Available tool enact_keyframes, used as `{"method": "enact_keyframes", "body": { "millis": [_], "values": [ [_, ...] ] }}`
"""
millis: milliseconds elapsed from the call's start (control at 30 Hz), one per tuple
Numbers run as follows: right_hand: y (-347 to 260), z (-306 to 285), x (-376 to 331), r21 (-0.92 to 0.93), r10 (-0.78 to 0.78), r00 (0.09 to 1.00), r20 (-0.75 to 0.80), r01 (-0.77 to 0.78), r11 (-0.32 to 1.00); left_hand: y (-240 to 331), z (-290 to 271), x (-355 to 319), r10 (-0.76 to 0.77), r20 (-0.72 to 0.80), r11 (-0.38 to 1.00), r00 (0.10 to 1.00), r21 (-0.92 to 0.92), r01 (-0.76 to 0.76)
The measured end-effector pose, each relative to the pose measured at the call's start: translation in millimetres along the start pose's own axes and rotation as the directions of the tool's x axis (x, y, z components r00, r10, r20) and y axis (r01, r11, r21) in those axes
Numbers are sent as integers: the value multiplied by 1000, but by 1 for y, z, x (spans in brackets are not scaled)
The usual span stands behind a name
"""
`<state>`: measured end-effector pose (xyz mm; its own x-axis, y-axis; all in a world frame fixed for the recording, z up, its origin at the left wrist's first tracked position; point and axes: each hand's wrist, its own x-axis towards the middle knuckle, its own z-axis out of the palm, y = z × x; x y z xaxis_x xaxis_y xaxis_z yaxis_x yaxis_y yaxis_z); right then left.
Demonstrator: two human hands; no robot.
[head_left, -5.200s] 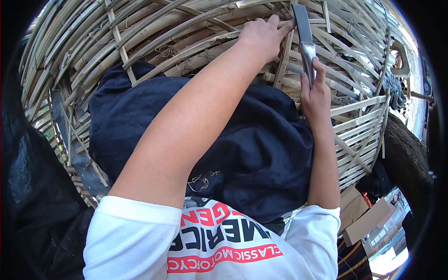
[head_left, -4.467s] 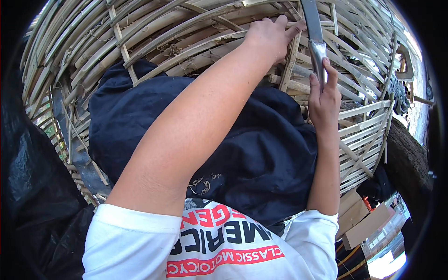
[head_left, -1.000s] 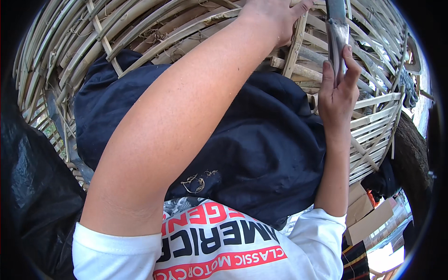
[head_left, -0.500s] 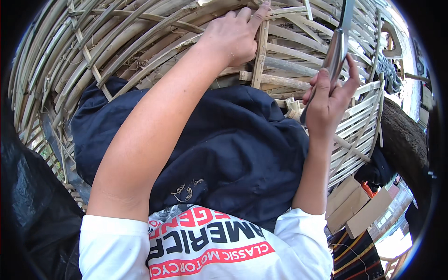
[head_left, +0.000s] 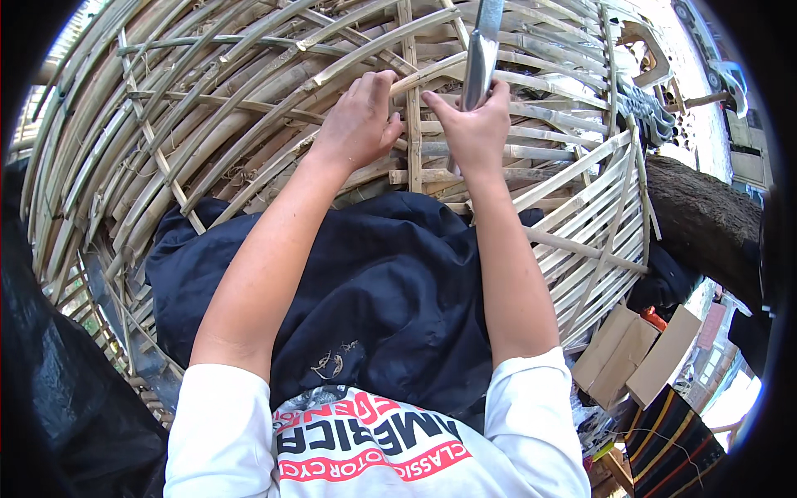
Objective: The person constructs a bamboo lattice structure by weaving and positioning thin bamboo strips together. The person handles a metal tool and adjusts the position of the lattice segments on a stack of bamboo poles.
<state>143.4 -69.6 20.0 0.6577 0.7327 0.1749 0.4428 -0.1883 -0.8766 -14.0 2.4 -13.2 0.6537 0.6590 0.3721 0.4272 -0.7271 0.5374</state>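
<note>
My left hand (head_left: 357, 122) is closed, its fingers curled on a pale bamboo strip (head_left: 425, 76) of the woven bamboo lattice (head_left: 515, 124) in front of me. Close by on the right, my right hand (head_left: 476, 133) grips a knife (head_left: 478, 70) by its shiny metal handle. The blade points up and away, and its tip runs out of the picture at the top. My right thumb reaches toward the strip; whether it touches cannot be made out. An upright bamboo slat (head_left: 413, 124) stands between the two hands.
Dark cloth (head_left: 374, 274) covers my lap, with a few curled shavings (head_left: 330, 363) on it. Curved bamboo strips (head_left: 166, 124) fill the left side. To the right lie a thick log (head_left: 706, 216) and an opened cardboard box (head_left: 618, 353). Black plastic sheeting (head_left: 66, 390) hangs at the left.
My right hand has moved left with the knife, close to my left hand. My left hand has drawn back slightly, its extended finger now curled. The view has shifted a little to the right.
</note>
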Motion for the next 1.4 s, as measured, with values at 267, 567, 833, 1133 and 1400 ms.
{"method": "enact_keyframes", "body": {
  "millis": [267,567,833,1133,1400],
  "values": [
    [0,33,13,-131,-78,993,-85,66,989,-2,-7,4,18,11,999,1000,36,-18],
    [-2,44,10,-112,-69,989,-129,54,992,-4,-7,-3,10,119,987,993,155,-29],
    [-4,41,13,-53,-12,996,-93,7,999,0,-8,1,28,73,977,997,209,-43],
    [13,33,16,30,-41,999,-36,42,999,-16,-9,17,39,198,848,979,512,-138],
    [-10,-22,2,51,89,976,200,-101,994,-21,-4,18,17,214,814,977,564,-137]
  ]
}}
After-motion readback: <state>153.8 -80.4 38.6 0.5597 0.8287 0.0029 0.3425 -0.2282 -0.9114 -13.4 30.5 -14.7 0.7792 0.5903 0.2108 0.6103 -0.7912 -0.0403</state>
